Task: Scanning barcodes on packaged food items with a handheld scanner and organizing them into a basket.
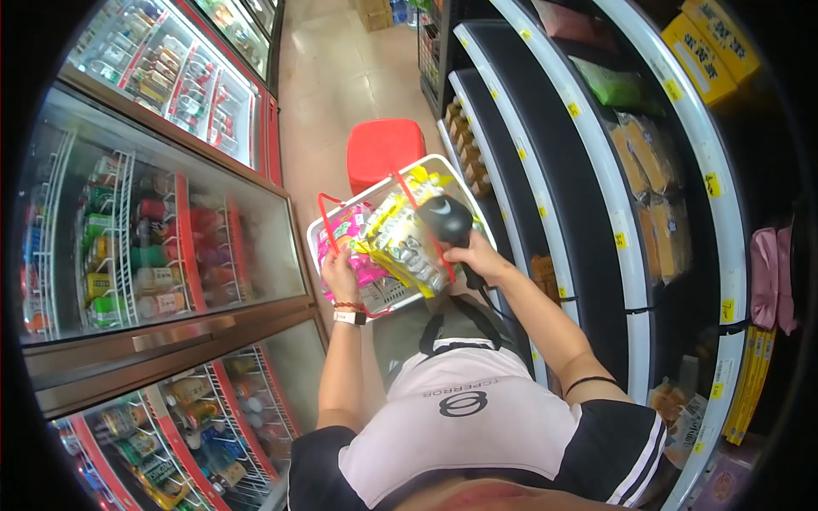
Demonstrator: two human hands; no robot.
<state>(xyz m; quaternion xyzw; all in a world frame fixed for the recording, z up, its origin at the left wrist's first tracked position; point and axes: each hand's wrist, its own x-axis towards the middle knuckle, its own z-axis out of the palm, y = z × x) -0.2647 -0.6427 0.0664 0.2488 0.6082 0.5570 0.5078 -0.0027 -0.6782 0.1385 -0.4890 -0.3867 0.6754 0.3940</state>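
Note:
A white plastic shopping basket (470, 188) with red handles is held in front of my body. It contains pink snack packages (348, 246) on the left and yellow-and-clear packaged goods (409, 239) across the middle. My left hand (340, 274) grips the basket's left red handle (327, 223). My right hand (476, 257) is closed around a black handheld barcode scanner (447, 220) at the basket's right side, beside the other red handle. A dark cable hangs from the scanner's grip. Part of the right hand's fingers is hidden behind the scanner.
A red plastic stool (385, 150) stands on the tiled floor (326, 83) just beyond the basket. Glass-doored drink coolers (255, 255) line the left. Black shelves with white price rails (537, 172) run along the right, holding bottles (470, 153) and packaged bread (668, 239). A cardboard box (375, 14) lies farther along.

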